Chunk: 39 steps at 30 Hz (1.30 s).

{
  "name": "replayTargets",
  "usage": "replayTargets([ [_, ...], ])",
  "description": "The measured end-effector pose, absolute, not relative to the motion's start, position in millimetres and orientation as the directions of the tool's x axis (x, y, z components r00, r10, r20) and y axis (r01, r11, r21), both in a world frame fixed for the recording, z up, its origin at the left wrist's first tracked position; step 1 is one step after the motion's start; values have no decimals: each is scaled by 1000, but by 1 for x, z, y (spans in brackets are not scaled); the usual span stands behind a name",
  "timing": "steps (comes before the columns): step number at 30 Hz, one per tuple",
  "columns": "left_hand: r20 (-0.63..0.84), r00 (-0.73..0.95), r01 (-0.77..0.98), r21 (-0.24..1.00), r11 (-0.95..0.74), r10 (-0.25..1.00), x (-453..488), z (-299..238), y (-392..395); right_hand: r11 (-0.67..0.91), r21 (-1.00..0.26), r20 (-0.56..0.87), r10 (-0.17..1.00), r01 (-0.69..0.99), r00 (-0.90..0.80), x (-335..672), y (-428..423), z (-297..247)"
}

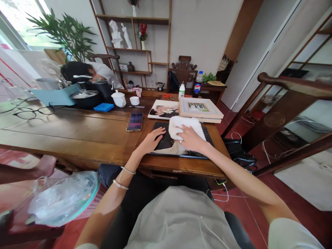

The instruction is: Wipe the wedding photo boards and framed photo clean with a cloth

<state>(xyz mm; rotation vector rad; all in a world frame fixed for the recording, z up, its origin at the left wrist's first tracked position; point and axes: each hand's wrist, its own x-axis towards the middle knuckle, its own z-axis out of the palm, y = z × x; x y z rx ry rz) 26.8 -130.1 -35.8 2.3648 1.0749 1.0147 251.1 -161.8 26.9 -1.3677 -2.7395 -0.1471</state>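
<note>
A dark photo panel (162,140) with a pale gown-like shape on it lies flat at the near edge of the wooden desk. On its left part rests my left hand (153,139), palm down, fingers stretched out and holding nothing. My right hand (191,139) holds a fluffy white cloth (178,121) down against the panel, its fingers bent over the cloth. The cloth hides much of the panel's upper right. Just behind are a photo print (162,108) and a stack of white framed pictures (201,106).
A phone (135,121) lies left of the panel. Farther back stand a white lidded pot (119,99), a small white cup (134,100), a white bottle (182,90) and a Pepsi bottle (198,84). Red-handled pliers (167,96) lie nearby. Another person (103,71) leans down behind black pots.
</note>
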Motion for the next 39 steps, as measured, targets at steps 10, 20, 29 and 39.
replayTargets([
  [10,468,446,505,572,-647,763,27,-35,-131,618,-28,9,786,785,-618,229,-257,30],
  [20,453,446,515,575,-636,772,28,-35,-129,522,69,85,846,850,-527,229,-139,31],
  [29,438,439,504,603,-619,784,28,-31,-134,595,156,193,765,789,-615,185,-242,8],
  [39,459,441,491,596,-635,771,29,-32,-132,604,5,149,788,797,-598,219,-180,31],
])
